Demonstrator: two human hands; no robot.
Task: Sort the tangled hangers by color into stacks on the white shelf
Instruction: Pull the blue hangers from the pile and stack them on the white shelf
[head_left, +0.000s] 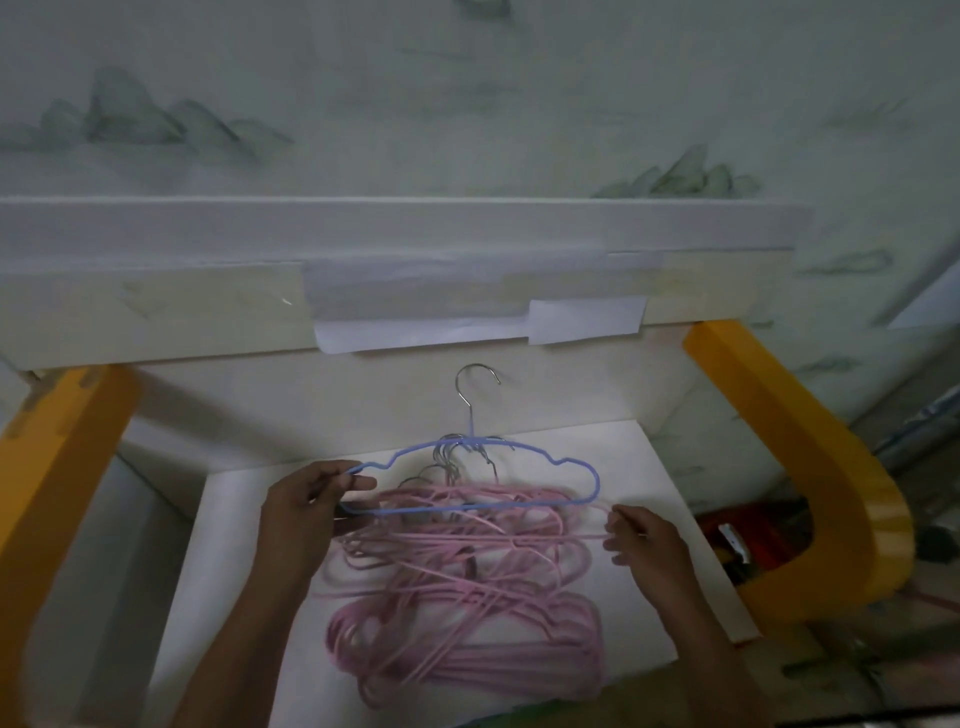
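1. Pinching blue hanger (470, 480) at its end with left hand (306, 512), lifting it clear of the tangle.
2. Pinning pink hangers (462, 582) on white shelf (670, 467) with right hand (647, 540), fingertips pinching one wire.

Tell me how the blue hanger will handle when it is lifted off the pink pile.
The blue hanger is thin wire, so probably light and fairly stiff. Its hook and notched shoulders may snag the pink hangers under it. The left hand grips one end only, so it could swing.
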